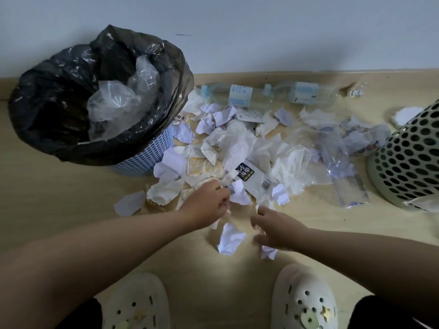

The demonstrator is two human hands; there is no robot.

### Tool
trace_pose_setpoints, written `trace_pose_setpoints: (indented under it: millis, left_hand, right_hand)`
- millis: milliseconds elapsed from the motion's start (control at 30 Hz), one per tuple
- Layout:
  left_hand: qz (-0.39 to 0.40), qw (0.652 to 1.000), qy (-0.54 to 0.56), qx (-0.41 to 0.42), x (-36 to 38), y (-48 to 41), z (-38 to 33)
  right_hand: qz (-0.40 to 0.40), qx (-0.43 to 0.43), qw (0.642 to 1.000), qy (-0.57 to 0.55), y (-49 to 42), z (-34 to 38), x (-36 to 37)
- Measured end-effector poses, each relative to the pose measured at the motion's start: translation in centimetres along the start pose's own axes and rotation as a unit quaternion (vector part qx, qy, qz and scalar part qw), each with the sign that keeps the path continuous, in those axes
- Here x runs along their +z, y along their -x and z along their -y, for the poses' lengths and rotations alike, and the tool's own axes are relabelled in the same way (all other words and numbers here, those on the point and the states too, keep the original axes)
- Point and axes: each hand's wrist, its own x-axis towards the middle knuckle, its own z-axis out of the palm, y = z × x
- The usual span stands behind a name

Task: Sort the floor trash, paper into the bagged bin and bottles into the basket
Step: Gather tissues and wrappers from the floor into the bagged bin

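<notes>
Left hand (209,203) is in at the near edge of the paper pile (237,148), fingers curled, pinching scraps (225,181); right hand (275,230) hovers beside a crumpled sheet (231,238), fingers bent and apart, and whether it's gripping anything, can't tell. Best bunch a full handful with both before swinging to the bagged bin (47,129) at the floor's (71,198) far-left edge. Bottles (240,97) wait along the far edge, basket (408,162) far right.
</notes>
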Motion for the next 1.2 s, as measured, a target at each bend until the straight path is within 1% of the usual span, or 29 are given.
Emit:
trace_pose_setpoints:
  millis: [100,167,233,367,433,500,567,633,700,800,900,967,1067,1133,1200]
  left_hand:
    - [-0.014,0.999,0.026,-0.023,0.1,-0.1,-0.5]
    - [0.006,0.999,0.004,-0.037,0.1,-0.1,-0.9]
    - [0.013,0.998,-0.028,-0.060,0.0,-0.2,-1.5]
    - [0.000,0.987,-0.086,-0.137,0.3,-1.1,-2.4]
    - [0.032,0.981,-0.106,-0.157,0.6,-1.7,-2.4]
    - [0.059,0.979,-0.110,-0.161,0.9,-2.2,-2.4]
    - [0.074,0.978,-0.118,-0.155,1.2,-2.5,-2.3]
    - [0.102,0.975,-0.146,-0.130,2.0,-2.6,-2.5]
    - [0.129,0.969,-0.178,-0.113,2.8,-2.3,-2.6]
    - [0.132,0.969,-0.196,-0.073,3.5,-1.4,-2.5]
    - [0.134,0.953,-0.270,-0.008,3.7,-1.0,-1.9]
    - [0.138,0.948,-0.288,0.004,3.7,-1.0,-1.4]
    - [0.124,0.954,-0.274,-0.004,3.8,-1.1,-0.7]
    - [0.094,0.970,-0.222,-0.027,3.4,-1.2,-0.6]
    - [0.060,0.983,-0.170,-0.032,2.7,-1.4,-0.7]
  right_hand:
    - [-0.047,0.019,0.999,0.002,0.9,-1.0,-0.9]
    - [-0.056,0.036,0.998,0.007,1.7,-1.7,-1.2]
    - [-0.037,0.032,0.999,0.017,2.5,-2.1,-0.8]
    - [0.037,-0.016,0.997,0.071,2.8,-0.9,1.4]
    - [0.051,-0.021,0.995,0.089,2.0,0.2,2.3]
    - [0.048,-0.011,0.995,0.085,1.2,1.0,2.3]
    - [0.055,-0.011,0.995,0.084,0.4,1.4,1.9]
    - [0.061,-0.010,0.996,0.070,0.3,1.4,1.0]
    - [0.039,0.004,0.999,0.019,0.5,1.0,-0.3]
    - [-0.027,0.078,0.995,-0.057,1.5,-1.0,-2.0]
    - [-0.047,0.161,0.983,-0.078,2.8,-3.8,-2.2]
    - [-0.047,0.205,0.974,-0.083,3.5,-5.1,-1.7]
    - [-0.018,0.217,0.971,-0.100,3.8,-5.1,-0.3]
    - [-0.002,0.199,0.974,-0.109,3.3,-4.2,0.8]
    - [0.006,0.180,0.979,-0.091,2.4,-3.3,1.8]
